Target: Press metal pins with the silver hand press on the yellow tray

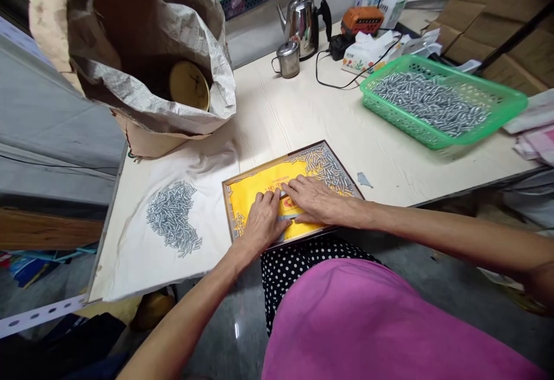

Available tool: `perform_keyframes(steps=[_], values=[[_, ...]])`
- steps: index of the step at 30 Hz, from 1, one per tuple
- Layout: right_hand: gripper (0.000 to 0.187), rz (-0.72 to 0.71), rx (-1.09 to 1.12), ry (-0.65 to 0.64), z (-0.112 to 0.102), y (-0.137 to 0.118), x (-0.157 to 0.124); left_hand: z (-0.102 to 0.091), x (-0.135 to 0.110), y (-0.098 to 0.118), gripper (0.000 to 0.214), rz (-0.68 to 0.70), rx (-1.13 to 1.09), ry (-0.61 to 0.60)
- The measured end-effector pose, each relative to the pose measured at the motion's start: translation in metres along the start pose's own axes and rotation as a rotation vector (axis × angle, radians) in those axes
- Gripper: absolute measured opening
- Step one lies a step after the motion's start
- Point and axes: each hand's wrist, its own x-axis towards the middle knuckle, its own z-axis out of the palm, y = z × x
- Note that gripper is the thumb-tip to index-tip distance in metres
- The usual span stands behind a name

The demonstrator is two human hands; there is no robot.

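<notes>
A shallow wooden-framed tray (227,196) with a yellow floor lies at the table's near edge. Several small silver metal pins (325,165) fill its far right corner, and a few lie along its left side. My left hand (261,221) rests palm down on the yellow floor, fingers together and stretched forward. My right hand (315,200) lies flat beside it, fingers pointing left and touching a narrow grey strip (286,217) between the two hands. Neither hand grips anything that I can see.
A heap of the same pins (173,217) lies on a white cloth (130,253) to the left. A green basket (511,103) full of pins stands at the right. A large paper sack (147,51), kettle (303,19), metal cup (287,59) and tissue box (366,54) stand behind.
</notes>
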Motion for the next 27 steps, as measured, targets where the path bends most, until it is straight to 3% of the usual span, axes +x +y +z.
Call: perform_keyframes(steps=[4,10,15,19,23,25,27], values=[[0.046,0.033,-0.078,0.013,0.005,-0.003,0.000,-0.001,-0.005,0.004,0.053,-0.034,0.079,0.038],[0.013,-0.028,-0.058,0.054,0.025,-0.005,0.005,-0.006,-0.009,0.006,0.019,-0.059,0.138,-0.035],[0.015,-0.074,0.032,0.002,0.024,-0.007,0.010,-0.005,-0.009,0.000,0.011,-0.087,0.074,-0.052],[0.012,-0.020,0.025,0.028,0.024,-0.007,0.012,-0.001,-0.007,-0.002,0.012,-0.083,0.067,-0.010],[0.025,-0.046,0.000,0.234,0.036,-0.007,0.011,0.006,-0.009,-0.005,0.043,-0.173,0.055,0.090],[0.015,-0.122,-0.014,0.290,0.045,-0.009,0.009,0.009,-0.012,-0.009,0.056,-0.186,-0.012,0.144],[0.006,-0.146,-0.011,0.286,0.053,-0.011,0.008,0.009,-0.018,-0.020,0.056,-0.175,-0.116,0.218]])
